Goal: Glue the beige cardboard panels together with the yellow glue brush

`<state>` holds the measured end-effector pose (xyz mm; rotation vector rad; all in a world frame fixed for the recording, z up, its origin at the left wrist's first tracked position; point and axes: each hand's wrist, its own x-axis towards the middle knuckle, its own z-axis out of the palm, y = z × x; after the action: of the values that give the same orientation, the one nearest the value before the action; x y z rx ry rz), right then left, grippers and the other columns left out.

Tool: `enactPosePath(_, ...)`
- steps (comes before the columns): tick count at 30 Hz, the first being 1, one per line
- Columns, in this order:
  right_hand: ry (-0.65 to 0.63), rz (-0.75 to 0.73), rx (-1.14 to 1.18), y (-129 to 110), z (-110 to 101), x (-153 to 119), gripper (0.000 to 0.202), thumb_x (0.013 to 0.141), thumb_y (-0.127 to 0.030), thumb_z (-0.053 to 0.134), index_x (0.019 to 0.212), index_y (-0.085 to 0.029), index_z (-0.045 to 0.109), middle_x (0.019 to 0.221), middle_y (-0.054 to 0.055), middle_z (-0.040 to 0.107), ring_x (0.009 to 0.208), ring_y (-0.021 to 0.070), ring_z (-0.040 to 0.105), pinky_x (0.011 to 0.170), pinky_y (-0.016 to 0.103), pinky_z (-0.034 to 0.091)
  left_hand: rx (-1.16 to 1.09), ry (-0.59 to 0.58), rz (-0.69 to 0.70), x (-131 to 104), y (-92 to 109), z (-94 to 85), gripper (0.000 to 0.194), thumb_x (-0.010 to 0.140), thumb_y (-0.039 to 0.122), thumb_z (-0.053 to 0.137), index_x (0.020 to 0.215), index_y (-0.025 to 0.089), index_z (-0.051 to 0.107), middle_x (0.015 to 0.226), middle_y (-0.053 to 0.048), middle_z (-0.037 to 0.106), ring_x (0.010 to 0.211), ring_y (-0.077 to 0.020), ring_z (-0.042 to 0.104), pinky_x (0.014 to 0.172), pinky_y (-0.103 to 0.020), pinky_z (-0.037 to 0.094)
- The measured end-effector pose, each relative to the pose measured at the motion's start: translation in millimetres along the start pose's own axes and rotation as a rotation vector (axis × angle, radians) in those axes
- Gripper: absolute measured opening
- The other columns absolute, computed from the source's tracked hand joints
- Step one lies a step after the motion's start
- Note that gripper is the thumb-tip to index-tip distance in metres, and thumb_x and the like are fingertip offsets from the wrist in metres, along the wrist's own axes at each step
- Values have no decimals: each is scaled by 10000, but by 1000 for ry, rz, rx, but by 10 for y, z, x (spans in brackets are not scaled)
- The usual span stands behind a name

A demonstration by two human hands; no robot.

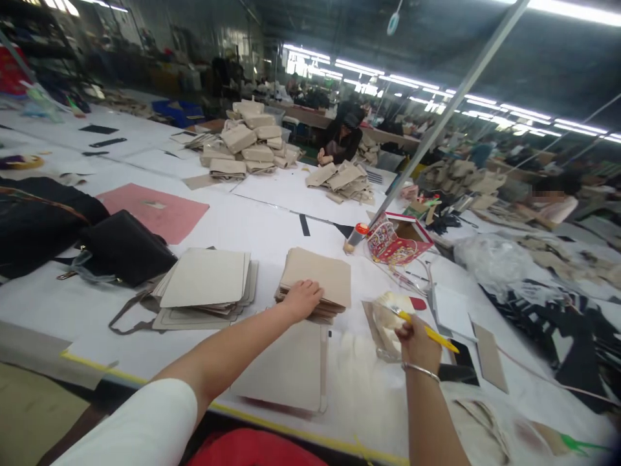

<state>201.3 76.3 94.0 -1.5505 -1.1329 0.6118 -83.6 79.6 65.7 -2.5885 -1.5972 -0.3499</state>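
My left hand (pixel 305 299) rests on the front edge of a stack of beige panels (pixel 323 272), its fingers bent over the top piece. My right hand (pixel 416 338) is closed around a brush with a yellow handle (pixel 441 339). The brush's tip touches a pale, glue-smeared container (pixel 388 310). A flat, light grey panel (pixel 281 369) lies nearest to me, below the beige stack. Left of that stack is a pile of larger light panels (pixel 206 278) with a strap.
Black bags (pixel 129 246) and a pink sheet (pixel 160 210) lie left. Beyond the beige stack stand a red-topped can (pixel 356 237) and a red patterned box (pixel 400 243). A person (pixel 342 139) in dark clothes is across the table, near folded beige pieces (pixel 342 181).
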Motion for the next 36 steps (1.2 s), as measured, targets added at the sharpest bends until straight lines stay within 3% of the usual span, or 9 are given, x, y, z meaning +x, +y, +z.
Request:
enactPosePath(2,-97,52,168,-344,488,-13,298,713,-491,540,773,-200,515,579,-56,510,428,74,494,498,238,518,6,6,17,-26,-25,10,255,868,199,413,1079,148,546,1054,-124,571,983,-251,493,777,-380,388)
enactPosePath(4,-344,120,297,-626,970,-85,310,680,-441,615,838,-182,551,605,-55,529,447,67,506,495,221,508,-8,16,14,-57,-30,16,235,865,178,410,1038,133,562,1017,-132,572,961,-254,489,761,-383,380)
enactPosePath(8,-569,79,184,-941,1693,-247,224,681,-373,625,727,-163,562,551,-40,539,400,65,482,415,186,443,-69,-6,-1,-53,-19,27,237,863,169,415,1013,117,591,1032,-156,575,974,-269,483,771,-403,365)
enactPosePath(13,-702,-14,-27,-947,2094,-120,171,709,-316,587,630,-167,556,498,-35,534,373,70,467,372,173,386,-96,18,2,-32,-22,61,304,864,147,372,1077,85,580,1058,-198,566,979,-293,485,751,-426,368)
enactPosePath(18,-506,-6,-78,-872,2363,244,170,745,-320,554,716,-154,576,526,-33,558,400,74,506,422,184,440,-40,19,25,-36,-41,100,311,865,149,360,1090,72,561,1021,-177,559,914,-276,493,710,-407,372)
enactPosePath(22,-402,33,-132,-775,2220,494,199,760,-316,544,736,-121,578,527,-23,574,412,63,509,444,179,444,-38,33,36,-38,-35,97,298,860,149,387,1103,90,548,1013,-164,553,910,-260,486,713,-395,366)
enactPosePath(29,-208,70,-287,-617,1260,767,202,758,-282,520,649,-121,577,460,-9,550,397,75,508,452,181,415,-29,13,20,82,-35,24,227,859,200,444,1011,108,586,946,-146,558,886,-256,485,680,-374,370)
enactPosePath(32,-183,60,-314,-555,1084,685,210,756,-316,518,682,-137,600,497,-4,576,412,90,529,458,194,424,-56,-47,6,176,-51,-45,237,829,276,531,984,109,595,957,-151,561,919,-273,488,697,-373,386)
enactPosePath(36,-201,-1,-354,-438,884,242,239,748,-368,524,734,-156,632,496,-16,577,429,108,548,468,208,436,-48,-134,7,230,-47,-135,246,822,270,537,999,107,585,980,-150,565,945,-270,494,741,-372,407)
